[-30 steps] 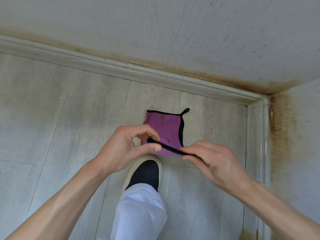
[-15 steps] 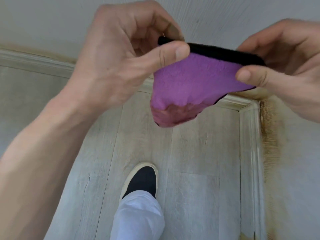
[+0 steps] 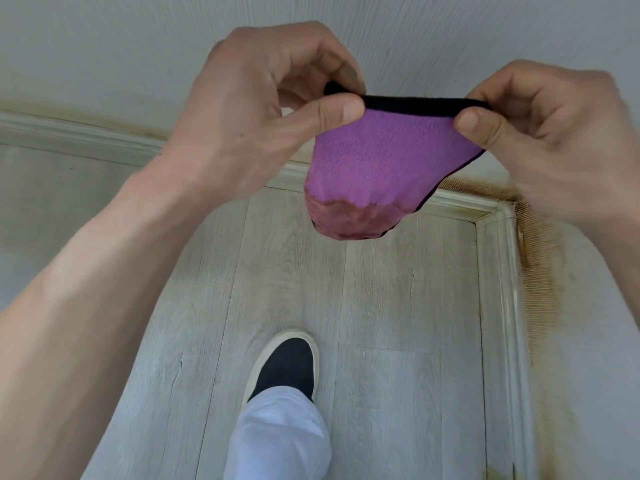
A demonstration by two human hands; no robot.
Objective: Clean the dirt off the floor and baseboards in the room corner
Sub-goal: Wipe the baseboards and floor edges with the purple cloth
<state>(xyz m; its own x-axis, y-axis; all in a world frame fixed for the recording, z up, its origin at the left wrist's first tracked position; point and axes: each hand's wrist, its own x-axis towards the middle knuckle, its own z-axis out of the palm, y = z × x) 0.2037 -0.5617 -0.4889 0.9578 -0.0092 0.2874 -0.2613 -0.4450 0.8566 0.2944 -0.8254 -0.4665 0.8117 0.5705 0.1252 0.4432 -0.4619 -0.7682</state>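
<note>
head view: left hand and right hand each pinch the black-trimmed top edge of a purple fleece cloth, held high above the pale wood-look floor. soiled lower fold may smear the stained white baseboard at far right.

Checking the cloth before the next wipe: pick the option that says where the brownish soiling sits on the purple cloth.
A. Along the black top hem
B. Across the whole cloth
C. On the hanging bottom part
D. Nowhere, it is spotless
C: the purple cloth, pinched at its black hem by the left hand and right hand, is brownish only along its hanging bottom part.
</note>
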